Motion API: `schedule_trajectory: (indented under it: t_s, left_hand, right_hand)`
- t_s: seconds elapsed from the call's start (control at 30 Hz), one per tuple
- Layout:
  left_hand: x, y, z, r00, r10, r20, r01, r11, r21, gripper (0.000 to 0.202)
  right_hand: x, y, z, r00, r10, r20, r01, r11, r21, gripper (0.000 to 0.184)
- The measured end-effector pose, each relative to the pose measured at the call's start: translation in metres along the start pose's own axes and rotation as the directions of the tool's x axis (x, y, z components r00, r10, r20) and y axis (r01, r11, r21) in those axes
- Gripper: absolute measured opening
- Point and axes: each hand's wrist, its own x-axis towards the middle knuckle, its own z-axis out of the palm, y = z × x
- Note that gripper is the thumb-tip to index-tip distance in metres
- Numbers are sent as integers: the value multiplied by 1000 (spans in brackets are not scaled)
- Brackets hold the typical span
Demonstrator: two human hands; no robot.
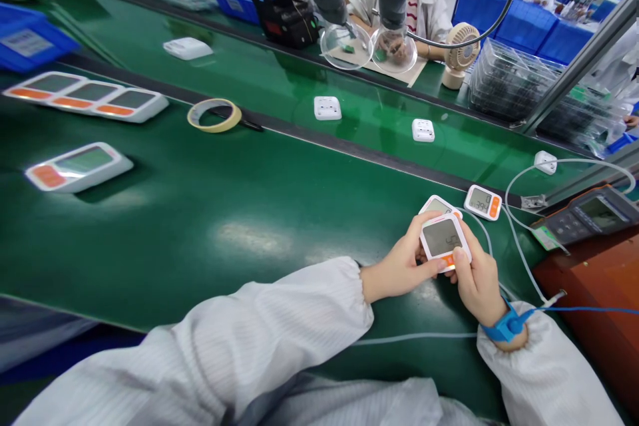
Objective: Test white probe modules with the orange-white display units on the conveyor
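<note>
Both my hands grip one small white digital meter [441, 237] with a grey LCD and orange buttons. My left hand [403, 265] closes around its left side, the thumb along the lower edge. My right hand [476, 279], with a blue strap [505, 323] at its wrist, holds the right side, thumb near the orange buttons. Just behind is a second white meter [435, 205], partly hidden by the held one. To its right another meter [482, 202] shows digits on its screen.
Left on the green bench [224, 213] lie a single meter [80, 166], a row of meters [90, 96] and a tape roll [214, 116]. White units [327, 108] sit along the green belt. At right are a handheld instrument [594, 213] and cables. Co-workers sit across.
</note>
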Motion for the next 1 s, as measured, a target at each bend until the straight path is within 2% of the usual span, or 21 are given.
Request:
schedule_trajectory:
  t_s: [0.13,0.3,0.4,0.47,0.5,0.6,0.7,0.8,0.9,0.93,1.0]
  left_hand:
    - [-3,0,-3,1000,13,-21,-10,993,122,65]
    - [-4,-3,-6,1000,16,21,-22,946,323,64]
    - [-4,-4,-6,999,32,8,-33,931,364,62]
    - [-4,-4,-6,998,62,-12,-53,918,393,57]
    - [-4,-4,-5,997,78,-16,-65,910,409,53]
    - [-4,-2,-5,996,90,-15,-74,900,429,42]
    - [-2,1,-5,996,74,-39,-48,889,456,31]
    - [0,5,-9,994,87,-71,-40,866,499,25]
    - [4,6,-16,989,97,-110,-25,849,528,23]
    - [6,6,-19,987,99,-123,-18,846,532,23]
    - [9,4,-23,983,104,-153,-7,848,530,23]
  right_hand:
    - [0,-2,1,997,-57,-57,53,996,-70,49]
    - [2,-4,-1,978,-160,-130,125,963,-240,47]
    - [6,-5,-17,917,-312,-249,150,848,-509,44]
    - [9,-4,-32,860,-395,-321,84,733,-675,41]
    - [10,-3,-40,852,-404,-332,37,681,-732,39]
    - [11,4,-54,906,-287,-311,-89,589,-803,40]
    - [8,13,-53,958,-71,-279,-179,612,-771,40]
    - [7,17,-49,973,66,-221,-213,620,-755,35]
    - [7,12,-55,974,-22,-225,-161,630,-759,38]
    - [6,9,-59,966,-77,-246,-134,665,-735,40]
    - [4,0,-64,934,-153,-322,-81,787,-611,41]
